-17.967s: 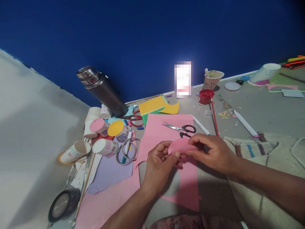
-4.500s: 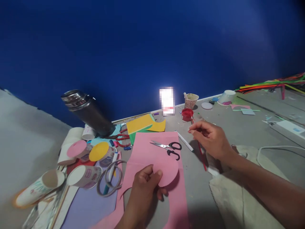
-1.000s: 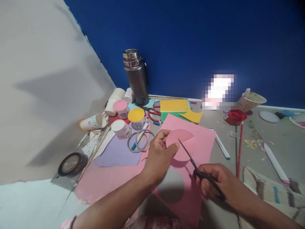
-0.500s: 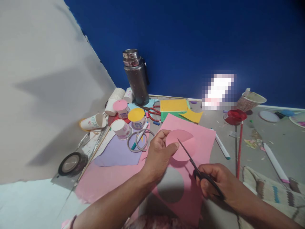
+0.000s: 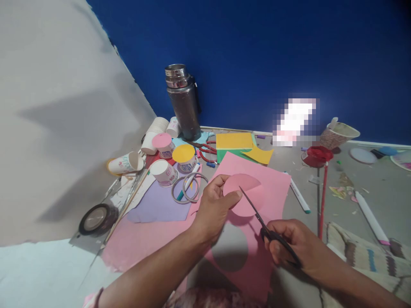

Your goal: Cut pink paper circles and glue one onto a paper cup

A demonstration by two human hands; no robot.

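2 walls, one deep blue and one pale grey, meet behind a grey work surface (image 5: 349, 179) littered with paper cups, a steel flask (image 5: 184, 102) and coloured card. The left hand (image 5: 213, 207) pinches a round pink paper disc (image 5: 245, 194) by its left edge, above a large pink paper sheet (image 5: 272, 188). The right hand (image 5: 293, 248) is clenched through the handles of black-handled scissors (image 5: 265, 224), whose blades reach up to the middle of the disc.
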